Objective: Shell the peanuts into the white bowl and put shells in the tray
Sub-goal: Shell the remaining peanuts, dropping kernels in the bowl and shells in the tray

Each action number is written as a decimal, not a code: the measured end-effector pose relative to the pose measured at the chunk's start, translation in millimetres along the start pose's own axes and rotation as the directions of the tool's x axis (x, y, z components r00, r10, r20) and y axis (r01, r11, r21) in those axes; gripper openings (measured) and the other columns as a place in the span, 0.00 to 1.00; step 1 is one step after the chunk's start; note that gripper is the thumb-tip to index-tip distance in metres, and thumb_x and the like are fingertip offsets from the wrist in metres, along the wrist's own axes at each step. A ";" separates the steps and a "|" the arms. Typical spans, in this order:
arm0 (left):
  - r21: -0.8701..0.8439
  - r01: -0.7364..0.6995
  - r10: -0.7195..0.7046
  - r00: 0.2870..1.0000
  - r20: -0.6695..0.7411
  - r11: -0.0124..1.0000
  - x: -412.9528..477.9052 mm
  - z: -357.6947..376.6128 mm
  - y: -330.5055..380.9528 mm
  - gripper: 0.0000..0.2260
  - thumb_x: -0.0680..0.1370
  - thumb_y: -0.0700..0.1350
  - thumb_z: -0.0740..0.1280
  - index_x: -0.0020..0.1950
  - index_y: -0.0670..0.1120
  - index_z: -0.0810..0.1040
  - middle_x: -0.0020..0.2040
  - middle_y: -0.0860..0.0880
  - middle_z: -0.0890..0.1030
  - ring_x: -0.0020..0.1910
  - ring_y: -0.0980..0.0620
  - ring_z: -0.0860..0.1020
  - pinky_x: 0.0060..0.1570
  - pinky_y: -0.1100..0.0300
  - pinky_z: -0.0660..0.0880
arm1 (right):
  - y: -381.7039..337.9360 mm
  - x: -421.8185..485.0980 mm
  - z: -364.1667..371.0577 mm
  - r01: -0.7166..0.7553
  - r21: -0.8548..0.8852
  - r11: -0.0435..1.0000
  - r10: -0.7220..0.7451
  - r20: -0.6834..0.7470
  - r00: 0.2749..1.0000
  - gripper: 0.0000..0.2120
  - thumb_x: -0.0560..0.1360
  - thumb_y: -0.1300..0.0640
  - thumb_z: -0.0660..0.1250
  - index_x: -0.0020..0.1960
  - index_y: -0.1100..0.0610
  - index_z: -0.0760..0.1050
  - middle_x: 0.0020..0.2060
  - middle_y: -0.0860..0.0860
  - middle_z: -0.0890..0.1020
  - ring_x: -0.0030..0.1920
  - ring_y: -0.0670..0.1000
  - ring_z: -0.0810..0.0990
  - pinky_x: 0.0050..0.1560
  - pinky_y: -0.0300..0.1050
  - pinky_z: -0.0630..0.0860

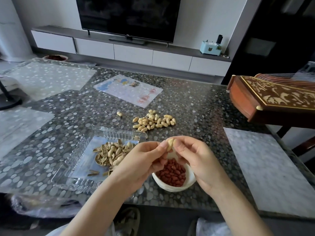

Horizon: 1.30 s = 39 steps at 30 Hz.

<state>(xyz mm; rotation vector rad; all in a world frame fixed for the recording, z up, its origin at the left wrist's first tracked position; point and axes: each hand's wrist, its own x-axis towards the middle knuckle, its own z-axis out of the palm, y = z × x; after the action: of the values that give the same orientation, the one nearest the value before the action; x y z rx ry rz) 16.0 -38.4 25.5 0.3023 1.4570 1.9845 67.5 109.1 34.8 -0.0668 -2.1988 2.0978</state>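
Tan peanut (170, 144) pinched between left hand (144, 160) and right hand (194, 159) above white bowl (190, 182); cracking step; next: split shell, drop kernels, shells to tray (71, 167).

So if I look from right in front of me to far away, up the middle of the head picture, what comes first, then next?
white bowl → held peanut → peanut pile → picture mat → TV cabinet → TV
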 end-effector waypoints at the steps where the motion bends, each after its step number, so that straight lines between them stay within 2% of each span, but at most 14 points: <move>1: -0.026 0.000 0.000 1.000 -0.001 1.000 1.4 3.7 -1.1 0.15 0.72 0.48 0.66 0.46 0.36 0.77 0.33 0.49 0.74 0.32 0.57 0.71 0.31 0.68 0.71 | 2.0 -1.4 -0.5 0.072 -0.098 0.993 -0.073 -0.006 0.997 0.12 0.74 0.49 0.65 0.50 0.55 0.82 0.47 0.51 0.85 0.51 0.46 0.82 0.52 0.40 0.77; 3: -0.084 0.006 -0.007 1.000 -0.007 0.996 2.9 9.7 -2.3 0.12 0.71 0.46 0.66 0.42 0.36 0.77 0.33 0.47 0.73 0.31 0.57 0.71 0.29 0.69 0.70 | 5.9 -2.4 1.3 0.199 -0.335 0.921 -0.227 -0.044 0.973 0.12 0.77 0.47 0.63 0.47 0.50 0.83 0.45 0.48 0.83 0.50 0.47 0.81 0.53 0.40 0.76; 5: -0.098 0.021 -0.023 1.000 -0.019 0.995 4.6 13.6 -3.0 0.12 0.70 0.47 0.67 0.40 0.37 0.77 0.33 0.46 0.74 0.30 0.56 0.71 0.29 0.69 0.70 | 8.5 -2.3 1.8 0.265 -0.444 0.856 -0.334 -0.082 0.939 0.12 0.79 0.50 0.62 0.46 0.52 0.82 0.43 0.47 0.80 0.47 0.46 0.80 0.49 0.36 0.76; 9: 0.044 0.014 -0.009 0.993 -0.115 0.999 8.8 14.4 -3.0 0.17 0.73 0.54 0.67 0.43 0.39 0.80 0.32 0.48 0.76 0.31 0.55 0.73 0.30 0.67 0.71 | 11.5 -1.1 -1.8 0.301 -0.585 0.753 -0.465 -0.150 0.873 0.13 0.80 0.56 0.60 0.40 0.59 0.77 0.39 0.46 0.75 0.41 0.46 0.77 0.40 0.35 0.73; 11: 0.181 -0.041 0.075 0.980 -0.187 0.983 10.4 14.6 -3.0 0.19 0.72 0.57 0.66 0.40 0.40 0.80 0.30 0.50 0.75 0.30 0.55 0.72 0.35 0.64 0.72 | 14.4 0.3 -4.4 0.282 -0.641 0.714 -0.491 -0.172 0.854 0.13 0.78 0.57 0.60 0.38 0.60 0.76 0.38 0.46 0.74 0.39 0.46 0.75 0.37 0.39 0.72; 15: 0.434 -0.188 0.301 0.931 -0.207 0.881 7.9 16.8 -1.5 0.17 0.74 0.56 0.65 0.38 0.42 0.79 0.28 0.52 0.75 0.30 0.56 0.72 0.38 0.61 0.70 | 17.4 -1.4 -4.4 0.245 -0.611 0.753 -0.435 -0.183 0.881 0.12 0.77 0.59 0.64 0.35 0.61 0.76 0.35 0.45 0.73 0.36 0.48 0.74 0.35 0.45 0.72; 19: 0.565 -0.258 0.418 0.892 -0.173 0.784 7.0 16.9 -0.2 0.15 0.75 0.55 0.65 0.37 0.44 0.78 0.28 0.52 0.74 0.30 0.57 0.71 0.33 0.63 0.68 | 16.6 -4.2 -4.0 0.204 -0.585 0.785 -0.361 -0.164 0.918 0.12 0.78 0.59 0.64 0.36 0.58 0.75 0.32 0.45 0.73 0.34 0.46 0.74 0.35 0.46 0.72; 22: 0.609 -0.248 0.419 0.895 -0.153 0.753 7.8 15.5 -1.3 0.15 0.75 0.56 0.66 0.35 0.46 0.77 0.26 0.56 0.71 0.28 0.59 0.68 0.30 0.65 0.65 | 14.2 -7.9 -4.3 0.176 -0.627 0.759 -0.255 -0.036 0.966 0.11 0.81 0.50 0.58 0.42 0.50 0.73 0.32 0.46 0.78 0.34 0.46 0.78 0.37 0.44 0.75; 25: 0.644 -0.249 0.423 0.897 -0.127 0.723 8.2 13.9 -2.1 0.13 0.74 0.55 0.68 0.37 0.46 0.78 0.27 0.55 0.74 0.28 0.60 0.69 0.29 0.68 0.65 | 10.3 -10.9 -4.9 0.182 -0.635 0.750 -0.198 0.047 0.979 0.05 0.81 0.51 0.59 0.47 0.46 0.71 0.34 0.42 0.78 0.37 0.41 0.79 0.38 0.35 0.74; 27: 0.653 -0.247 0.404 0.909 -0.099 0.715 8.7 12.3 -2.0 0.11 0.74 0.54 0.69 0.38 0.47 0.80 0.32 0.50 0.79 0.30 0.56 0.74 0.32 0.65 0.69 | 5.9 -12.5 -4.6 0.200 -0.597 0.777 -0.191 0.079 0.978 0.03 0.80 0.52 0.59 0.52 0.48 0.70 0.35 0.42 0.78 0.39 0.41 0.79 0.38 0.37 0.75; 30: 0.629 -0.237 0.367 0.927 -0.083 0.740 7.9 11.8 -1.9 0.09 0.74 0.52 0.69 0.37 0.49 0.82 0.33 0.49 0.81 0.31 0.55 0.75 0.36 0.61 0.71 | 3.7 -13.5 -5.8 0.187 -0.531 0.827 -0.162 0.093 0.982 0.08 0.78 0.51 0.60 0.55 0.52 0.67 0.39 0.43 0.81 0.43 0.41 0.80 0.44 0.37 0.77; 33: 0.660 -0.209 0.371 0.922 -0.114 0.722 10.0 8.1 -2.9 0.12 0.74 0.52 0.69 0.33 0.49 0.80 0.30 0.47 0.80 0.30 0.56 0.75 0.35 0.56 0.72 | 5.5 -11.9 -8.9 0.198 -0.613 0.765 -0.183 0.088 0.979 0.05 0.78 0.51 0.63 0.51 0.51 0.71 0.40 0.42 0.81 0.44 0.39 0.80 0.44 0.35 0.76; 36: 0.592 -0.218 0.326 0.942 -0.081 0.776 11.3 6.8 -2.5 0.16 0.72 0.58 0.67 0.31 0.48 0.78 0.28 0.46 0.77 0.30 0.51 0.73 0.36 0.48 0.72 | 4.4 -11.3 -10.0 0.204 -0.621 0.757 -0.164 0.122 0.979 0.07 0.78 0.46 0.58 0.43 0.45 0.72 0.34 0.39 0.78 0.37 0.39 0.78 0.36 0.33 0.72; 39: 0.563 -0.233 0.331 0.940 -0.078 0.793 11.8 10.7 -2.5 0.17 0.69 0.62 0.64 0.29 0.51 0.76 0.26 0.51 0.72 0.28 0.54 0.69 0.33 0.56 0.67 | 2.4 -12.3 -3.9 0.185 -0.527 0.829 -0.161 0.092 0.983 0.15 0.81 0.50 0.54 0.38 0.39 0.71 0.29 0.35 0.75 0.32 0.39 0.73 0.35 0.32 0.67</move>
<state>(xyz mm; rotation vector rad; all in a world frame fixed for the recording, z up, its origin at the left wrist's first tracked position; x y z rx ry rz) 13.6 -22.5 24.9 0.6424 2.2018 1.8018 80.0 111.9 32.1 0.1344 -2.6332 1.3513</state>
